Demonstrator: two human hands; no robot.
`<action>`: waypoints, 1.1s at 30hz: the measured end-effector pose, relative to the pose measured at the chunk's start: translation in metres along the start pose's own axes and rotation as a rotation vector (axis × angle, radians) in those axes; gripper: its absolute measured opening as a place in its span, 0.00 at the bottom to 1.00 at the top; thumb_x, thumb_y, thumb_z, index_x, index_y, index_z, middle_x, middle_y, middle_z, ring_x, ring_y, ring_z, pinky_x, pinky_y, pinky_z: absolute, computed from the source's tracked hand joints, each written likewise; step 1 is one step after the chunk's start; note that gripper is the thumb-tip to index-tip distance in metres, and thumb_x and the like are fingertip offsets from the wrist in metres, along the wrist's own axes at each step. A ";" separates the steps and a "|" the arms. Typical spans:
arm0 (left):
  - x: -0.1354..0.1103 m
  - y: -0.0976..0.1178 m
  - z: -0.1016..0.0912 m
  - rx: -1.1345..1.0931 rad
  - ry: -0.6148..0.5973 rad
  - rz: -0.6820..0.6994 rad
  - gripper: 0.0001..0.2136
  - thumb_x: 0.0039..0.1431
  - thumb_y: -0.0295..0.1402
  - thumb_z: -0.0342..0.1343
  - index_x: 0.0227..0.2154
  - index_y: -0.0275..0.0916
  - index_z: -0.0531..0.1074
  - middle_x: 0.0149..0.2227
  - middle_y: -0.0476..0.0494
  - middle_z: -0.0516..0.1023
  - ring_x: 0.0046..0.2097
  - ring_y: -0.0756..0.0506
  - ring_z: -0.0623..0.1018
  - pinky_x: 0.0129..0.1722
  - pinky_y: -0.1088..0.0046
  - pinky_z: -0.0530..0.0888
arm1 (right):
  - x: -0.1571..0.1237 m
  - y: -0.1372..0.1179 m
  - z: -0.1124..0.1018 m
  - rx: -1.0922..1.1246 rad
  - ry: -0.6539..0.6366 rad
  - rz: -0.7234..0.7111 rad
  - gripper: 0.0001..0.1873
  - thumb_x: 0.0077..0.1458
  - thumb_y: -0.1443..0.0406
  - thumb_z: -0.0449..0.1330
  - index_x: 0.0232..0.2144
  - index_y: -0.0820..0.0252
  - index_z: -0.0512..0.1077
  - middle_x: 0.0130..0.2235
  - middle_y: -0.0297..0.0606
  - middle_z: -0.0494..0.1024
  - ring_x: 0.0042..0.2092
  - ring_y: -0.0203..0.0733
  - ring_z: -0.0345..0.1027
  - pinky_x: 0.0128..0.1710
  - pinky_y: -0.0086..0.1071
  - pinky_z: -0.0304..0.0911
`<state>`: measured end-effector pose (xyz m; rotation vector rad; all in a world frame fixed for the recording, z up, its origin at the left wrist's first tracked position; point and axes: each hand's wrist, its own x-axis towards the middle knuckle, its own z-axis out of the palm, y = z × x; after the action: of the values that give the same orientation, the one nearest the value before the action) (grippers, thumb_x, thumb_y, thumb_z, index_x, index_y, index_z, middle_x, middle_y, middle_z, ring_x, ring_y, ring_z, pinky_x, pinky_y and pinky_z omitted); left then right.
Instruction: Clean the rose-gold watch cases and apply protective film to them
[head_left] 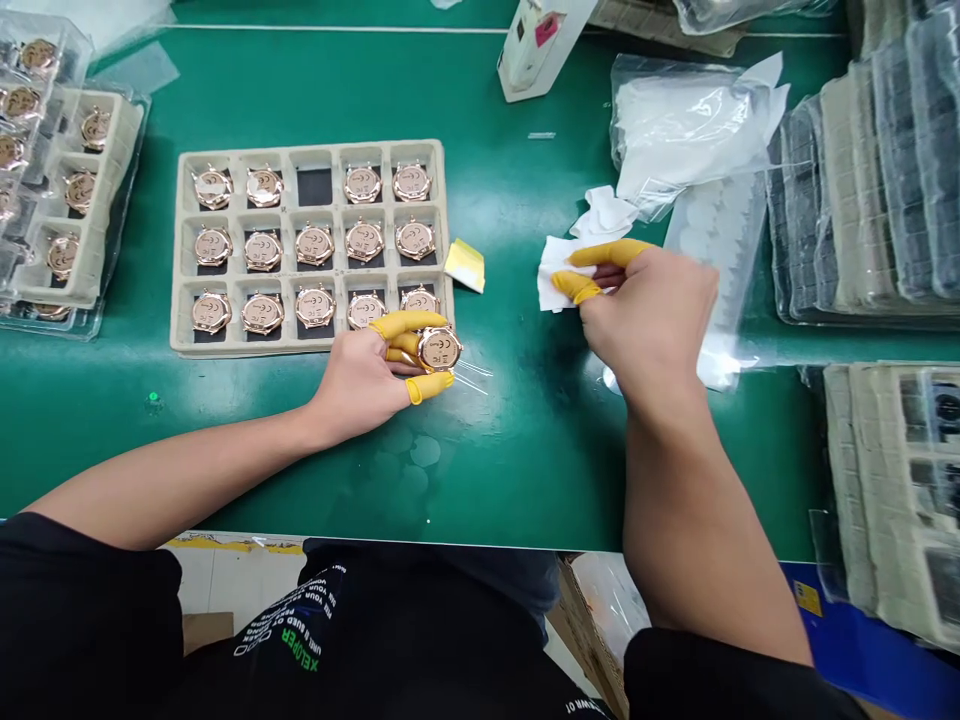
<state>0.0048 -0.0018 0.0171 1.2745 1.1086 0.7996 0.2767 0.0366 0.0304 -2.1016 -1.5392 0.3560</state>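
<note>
Our left hand pinched one watch case, our right hand gripped one cloth; fourteen cases sat in the tray.

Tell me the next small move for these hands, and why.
Probably bring the white wipe in the right hand across and wipe the rose-gold watch case held in the left hand. The right hand's yellow finger cots are pinching the wipe, and the case is held at the tray edge, outside any compartment.
</note>
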 end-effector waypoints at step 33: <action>-0.001 -0.005 0.000 -0.121 -0.046 -0.010 0.30 0.46 0.29 0.75 0.55 0.37 0.78 0.43 0.44 0.87 0.41 0.45 0.88 0.45 0.70 0.87 | -0.048 -0.040 0.015 0.351 -0.241 -0.848 0.08 0.64 0.55 0.68 0.34 0.50 0.82 0.37 0.36 0.83 0.38 0.43 0.70 0.41 0.42 0.53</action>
<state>0.0043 -0.0033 0.0127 1.1795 1.0132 0.8140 0.2211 0.0042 0.0350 -1.0357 -2.1480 0.5150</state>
